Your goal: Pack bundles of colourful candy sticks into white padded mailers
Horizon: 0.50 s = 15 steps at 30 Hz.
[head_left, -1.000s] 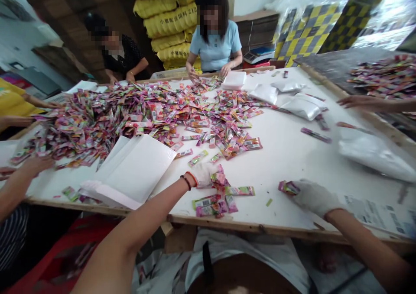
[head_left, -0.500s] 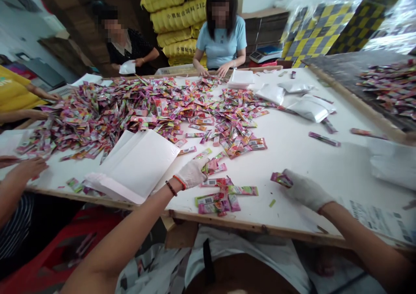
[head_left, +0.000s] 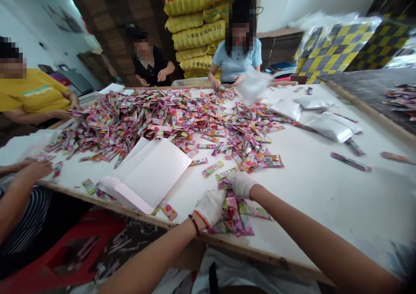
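Both hands wear white knit gloves and meet over a small heap of stick sachets (head_left: pixel 244 224) near the table's front edge. My left hand (head_left: pixel 210 208), with a beaded bracelet at its wrist, is closed against the left side of the heap, its fingers round some sachets. From the right, my right hand (head_left: pixel 241 184) reaches across, its fingers closed on sachets at the top of the heap. The fingertips are partly hidden by the sachets. A green and pink sachet (head_left: pixel 212 169) lies just beyond. White envelopes (head_left: pixel 159 172) are stacked left of my hands.
A large pile of sachets (head_left: pixel 136 116) spreads over the white table (head_left: pixel 312 207). Filled white bags (head_left: pixel 329 127) lie at the right. Co-workers sit at the far side and left; one in blue (head_left: pixel 238 53) has a blurred white bag (head_left: pixel 254 85) nearby. A wooden rim (head_left: pixel 126 203) edges the table.
My right hand has moved left from the bare tabletop, bringing its sachets to the small heap. My left hand has drawn nearer the front edge. The view has shifted, and a white bag is moving opposite.
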Motion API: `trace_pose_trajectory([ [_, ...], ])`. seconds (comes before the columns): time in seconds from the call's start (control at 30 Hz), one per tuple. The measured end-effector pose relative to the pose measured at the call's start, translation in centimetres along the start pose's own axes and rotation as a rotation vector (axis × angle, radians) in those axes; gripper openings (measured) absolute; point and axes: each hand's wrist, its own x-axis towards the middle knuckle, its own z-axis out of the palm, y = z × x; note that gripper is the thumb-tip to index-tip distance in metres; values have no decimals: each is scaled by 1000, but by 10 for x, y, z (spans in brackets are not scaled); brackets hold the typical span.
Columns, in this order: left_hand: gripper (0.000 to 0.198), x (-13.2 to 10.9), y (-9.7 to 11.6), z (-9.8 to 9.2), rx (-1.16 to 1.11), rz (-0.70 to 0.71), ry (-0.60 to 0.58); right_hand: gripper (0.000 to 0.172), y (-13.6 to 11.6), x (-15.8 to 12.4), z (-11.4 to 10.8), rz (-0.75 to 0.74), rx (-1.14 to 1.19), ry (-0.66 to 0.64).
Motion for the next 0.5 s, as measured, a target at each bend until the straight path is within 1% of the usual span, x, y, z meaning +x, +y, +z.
trace_pose_trajectory([
  [0.1, 29, 1, -19, -8, -94, -102, -11, 27, 15, -16, 0, -5, -93, 3],
  [0.17, 27, 10, -35, -19, -189, -177, 32, 25, 22, -20, -1, -32, -137, 77],
  [0.23, 28, 27, -50, -31, -261, -237, 81, 24, 22, -17, -2, -80, -145, 175],
  [0.3, 29, 50, -60, -38, -239, -280, 98, 25, 16, -6, -2, -134, -146, 216],
  [0.37, 29, 72, -63, -37, -174, -277, 128, 29, 7, 6, 1, -142, -147, 187],
  [0.4, 29, 80, -62, -34, -148, -261, 137, 30, 3, 10, 3, -123, -144, 161],
  [0.43, 28, 86, -60, -30, -131, -242, 144, 29, -1, 13, 5, -92, -139, 140],
  [0.5, 27, 89, -56, -22, -123, -202, 149, 26, -5, 13, 10, -35, -125, 117],
])
